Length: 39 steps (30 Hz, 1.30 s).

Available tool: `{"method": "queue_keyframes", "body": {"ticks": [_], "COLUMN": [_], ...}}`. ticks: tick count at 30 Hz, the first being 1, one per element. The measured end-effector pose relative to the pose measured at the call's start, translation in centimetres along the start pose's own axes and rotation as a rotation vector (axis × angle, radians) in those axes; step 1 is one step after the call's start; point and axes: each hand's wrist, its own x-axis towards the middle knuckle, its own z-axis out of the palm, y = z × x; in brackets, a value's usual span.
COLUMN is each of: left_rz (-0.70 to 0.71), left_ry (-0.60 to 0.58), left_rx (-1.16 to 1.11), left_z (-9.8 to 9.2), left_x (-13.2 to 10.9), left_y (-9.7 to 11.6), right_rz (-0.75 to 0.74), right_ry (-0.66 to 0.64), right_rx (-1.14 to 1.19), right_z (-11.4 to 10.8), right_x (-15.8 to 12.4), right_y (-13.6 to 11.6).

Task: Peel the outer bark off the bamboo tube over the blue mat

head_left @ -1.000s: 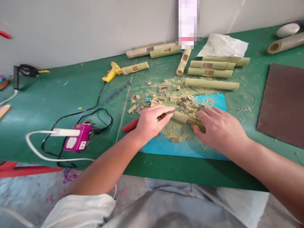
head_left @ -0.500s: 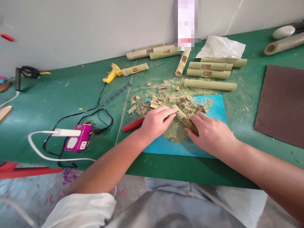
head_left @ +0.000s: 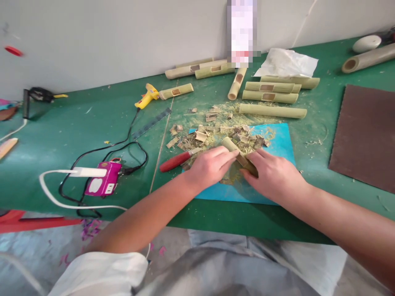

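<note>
My right hand [head_left: 271, 170] is wrapped round the lower end of a short bamboo tube [head_left: 228, 143], which lies slanted above a blue sheet [head_left: 277, 139]. An opening is cut in the tube's upper side. At that opening my left hand [head_left: 212, 164] has its fingers pressed together, the fingertips against the edge; whatever they pinch is hidden. A red-handled knife [head_left: 175, 162] lies to the left of my left hand, its blade partly covered by it. Cut bamboo chips [head_left: 202, 135] and sawdust are scattered just behind both hands.
Several notched bamboo tubes [head_left: 270, 96] lie at the back, one near a yellow glue gun [head_left: 147, 96]. A purple power adapter [head_left: 103, 179] with cables sits at left. A brown board [head_left: 364, 137] lies at right, and a white plastic bag [head_left: 286, 61] covers some tubes.
My left hand has moved right and slightly down along the tube to its opening, uncovering more of the knife. The right hand keeps its hold almost unmoved.
</note>
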Motion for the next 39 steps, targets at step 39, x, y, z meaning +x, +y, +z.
{"method": "queue_keyframes", "body": {"ticks": [39], "left_rz": [0.053], "left_ry": [0.041], "left_rx": [0.109], "left_z": [-0.09], "left_x": [0.61], "left_y": [-0.66], "right_rz": [-0.005], "right_ry": [-0.036], "right_rx": [-0.031], "right_z": [-0.34], "right_x": [-0.01], "right_y": [-0.55]}}
